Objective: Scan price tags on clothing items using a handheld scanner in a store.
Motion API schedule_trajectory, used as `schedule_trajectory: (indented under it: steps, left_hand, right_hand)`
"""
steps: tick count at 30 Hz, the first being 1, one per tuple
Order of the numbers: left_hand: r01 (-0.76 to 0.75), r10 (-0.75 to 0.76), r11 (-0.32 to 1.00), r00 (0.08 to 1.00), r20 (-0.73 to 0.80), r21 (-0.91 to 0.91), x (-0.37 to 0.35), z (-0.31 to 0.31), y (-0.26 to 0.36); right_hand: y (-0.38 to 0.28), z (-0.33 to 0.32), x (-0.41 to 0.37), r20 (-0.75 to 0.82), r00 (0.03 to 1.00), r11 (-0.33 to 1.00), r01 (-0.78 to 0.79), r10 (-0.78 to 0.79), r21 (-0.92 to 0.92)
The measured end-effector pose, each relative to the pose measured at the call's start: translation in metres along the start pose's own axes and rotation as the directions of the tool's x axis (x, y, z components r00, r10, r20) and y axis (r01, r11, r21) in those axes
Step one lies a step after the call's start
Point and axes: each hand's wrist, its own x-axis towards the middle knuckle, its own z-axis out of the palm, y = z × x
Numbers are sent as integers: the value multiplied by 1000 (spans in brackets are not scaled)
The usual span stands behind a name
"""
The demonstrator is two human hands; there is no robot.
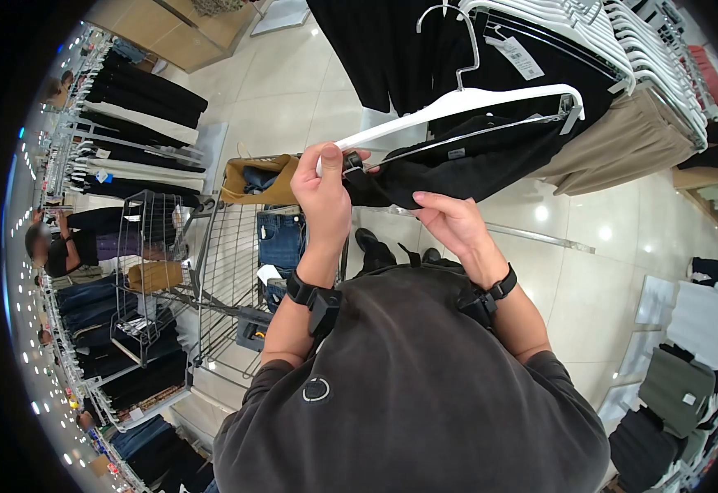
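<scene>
My left hand (322, 193) is closed around the left end of a white clip hanger (449, 105), by its dark clip (352, 162). The hanger is tilted, its metal hook upward, with a second clip (571, 111) at the right end. A black garment (474, 177) hangs from it, its waist opening and a small inner label (456, 154) showing. Its full shape is hidden. Below the garment's left part, my right hand (455, 226) has its fingers closed at the fabric edge, beside a small clear piece (398, 211). Both wrists wear black straps.
Beyond the hanger stands a rack of white hangers (651, 70) with black clothes and beige trousers (622, 144). A wire shopping cart (223, 271) at my left holds folded jeans (282, 240) and a mustard cloth item (256, 179). Another person (71, 246) stands at far left near clothes racks.
</scene>
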Motion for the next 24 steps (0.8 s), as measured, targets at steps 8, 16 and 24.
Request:
schedule_trajectory:
  steps: [8, 16, 24]
  left_hand:
    - [5, -5, 1000, 1000, -3, -9, -3, 1, -3]
    - [16, -16, 1000, 1000, -9, -15, -7, 1, 0]
    - [-62, 61, 997, 998, 24, 41, -12, -2, 10]
  right_hand:
    - [7, -16, -2, 24, 1000, 998, -11, 10, 59]
    - [9, -13, -5, -22, 1000, 998, -5, 6, 55]
    - [6, -15, -7, 113, 994, 1000, -10, 7, 24]
